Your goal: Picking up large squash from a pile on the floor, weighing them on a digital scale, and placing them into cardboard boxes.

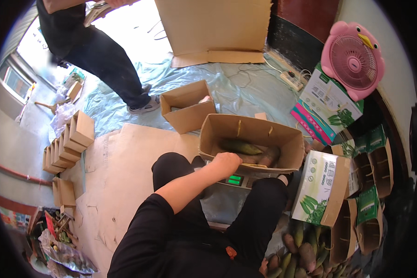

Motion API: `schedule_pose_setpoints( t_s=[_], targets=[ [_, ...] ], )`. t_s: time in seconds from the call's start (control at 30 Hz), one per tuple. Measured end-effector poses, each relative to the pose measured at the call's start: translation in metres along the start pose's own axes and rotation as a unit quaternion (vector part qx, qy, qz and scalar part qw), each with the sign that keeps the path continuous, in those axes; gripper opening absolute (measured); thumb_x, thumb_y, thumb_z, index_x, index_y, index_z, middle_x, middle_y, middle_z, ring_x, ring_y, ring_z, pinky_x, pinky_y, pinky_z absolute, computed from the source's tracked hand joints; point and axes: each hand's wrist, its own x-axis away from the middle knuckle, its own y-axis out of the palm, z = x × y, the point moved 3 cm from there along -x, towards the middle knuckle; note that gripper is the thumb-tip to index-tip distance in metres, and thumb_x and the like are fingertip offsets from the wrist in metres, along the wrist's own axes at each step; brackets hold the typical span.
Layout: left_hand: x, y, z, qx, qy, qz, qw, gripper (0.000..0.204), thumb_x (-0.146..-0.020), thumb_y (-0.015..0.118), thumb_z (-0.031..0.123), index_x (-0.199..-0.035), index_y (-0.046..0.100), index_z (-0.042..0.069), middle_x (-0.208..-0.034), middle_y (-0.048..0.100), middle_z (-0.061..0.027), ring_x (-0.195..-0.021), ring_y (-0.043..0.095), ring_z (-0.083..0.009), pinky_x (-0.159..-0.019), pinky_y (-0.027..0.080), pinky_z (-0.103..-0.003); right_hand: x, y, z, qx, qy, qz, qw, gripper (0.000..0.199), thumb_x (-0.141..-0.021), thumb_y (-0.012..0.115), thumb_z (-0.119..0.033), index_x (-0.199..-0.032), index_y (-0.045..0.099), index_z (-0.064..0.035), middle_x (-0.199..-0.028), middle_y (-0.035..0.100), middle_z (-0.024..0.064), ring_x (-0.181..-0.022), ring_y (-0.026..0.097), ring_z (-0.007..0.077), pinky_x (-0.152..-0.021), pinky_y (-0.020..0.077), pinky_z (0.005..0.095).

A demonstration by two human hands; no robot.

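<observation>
An open cardboard box [207, 134] with cord handles stands in front of my knees. Inside lie a long green radish [240, 147] and a reddish-brown root vegetable [269, 156]. My left hand [225, 165] is closed over the box's near rim, its fingertips partly hidden. Beneath the box, a scale [235, 180] shows a lit green display. What seems to be my right hand [263, 267] shows only as a sliver at the lower edge, beside a pile of green radishes and reddish roots [306, 255]; its fingers are hidden.
Another open carton [190, 113] stands beyond the box. A white-green printed carton [317, 187] and several open cartons [343, 236] crowd the right. A pink fan [354, 60] rests on a carton. Small boxes [81, 129] line the left. Another person's leg [111, 65] is at far left.
</observation>
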Motion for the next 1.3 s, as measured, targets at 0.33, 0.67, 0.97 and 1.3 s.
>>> schedule_pose_setpoints(
  t_s=[0.33, 0.67, 0.97, 1.3],
  targets=[
    [0.0, 0.011, -0.009, -0.018, -0.005, 0.009, 1.0, 0.017, -0.081, 0.054, 0.008, -0.091, 0.067, 0.007, -0.09, 0.067, -0.014, -0.087, 0.067, -0.0312, -0.071, 0.055, -0.042, 0.025, -0.098, -0.052, -0.064, -0.118, 0.193, 0.972, 0.057, -0.056, 0.076, 0.0, -0.108, 0.054, -0.0097, -0.106, 0.049, 0.0164, -0.1, 0.052, 0.0368, -0.089, 0.0429, 0.0428],
    [-0.004, 0.013, -0.004, 0.0, -0.002, -0.019, 1.0, 0.02, -0.08, 0.052, 0.007, -0.094, 0.065, 0.007, -0.091, 0.064, -0.0153, -0.088, 0.064, -0.0333, -0.074, 0.054, -0.043, 0.06, -0.322, -0.173, -0.317, -0.296, 0.409, 0.802, 0.066, -0.056, 0.074, -0.002, -0.116, 0.047, -0.0028, -0.109, 0.045, 0.0093, -0.105, 0.047, 0.0244, -0.095, 0.0369, 0.0356],
    [-0.003, 0.016, -0.008, 0.0, -0.012, -0.004, 1.0, 0.018, -0.081, 0.053, 0.01, -0.091, 0.068, 0.006, -0.09, 0.067, -0.0141, -0.087, 0.066, -0.0316, -0.071, 0.054, -0.043, 0.086, -0.379, -0.334, -0.411, -0.404, 0.25, 0.778, 0.069, -0.06, 0.076, -0.002, -0.121, 0.044, -0.0063, -0.111, 0.049, 0.0082, -0.103, 0.052, 0.0222, -0.09, 0.0441, 0.0348],
    [-0.001, 0.006, -0.001, 0.013, 0.004, 0.026, 1.0, 0.017, -0.081, 0.055, 0.012, -0.087, 0.07, 0.007, -0.09, 0.069, -0.0124, -0.087, 0.068, -0.0288, -0.069, 0.055, -0.043, 0.011, -0.328, -0.42, -0.227, -0.469, 0.186, 0.833, 0.035, -0.073, 0.071, -0.005, -0.105, 0.057, -0.0036, -0.111, 0.051, 0.0074, -0.106, 0.053, 0.0202, -0.079, 0.0489, 0.0303]
  ],
)
